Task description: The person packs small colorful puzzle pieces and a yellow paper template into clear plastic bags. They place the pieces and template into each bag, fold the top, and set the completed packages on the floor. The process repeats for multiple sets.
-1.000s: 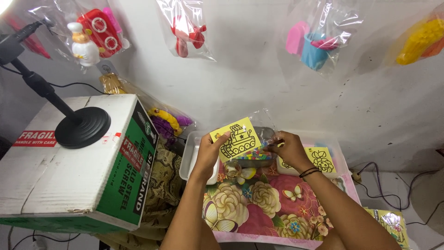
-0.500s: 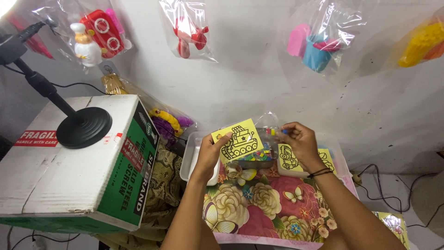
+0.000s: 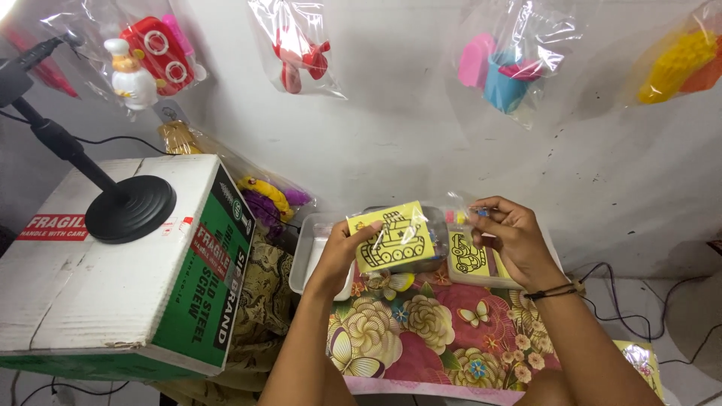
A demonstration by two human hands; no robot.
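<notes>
The left hand (image 3: pixel 340 252) pinches a yellow card (image 3: pixel 392 236) by its left edge, drawn face toward the camera, long axis running left to right and tilted slightly up at the right. It hangs above a metal tray (image 3: pixel 307 259) — free air above it, the white wall well behind. The right hand (image 3: pixel 511 239) grips small coloured tubes (image 3: pixel 465 216) in clear wrap, over a stack of cards (image 3: pixel 474 256). Half a second ago that hand sat lower — it has risen.
</notes>
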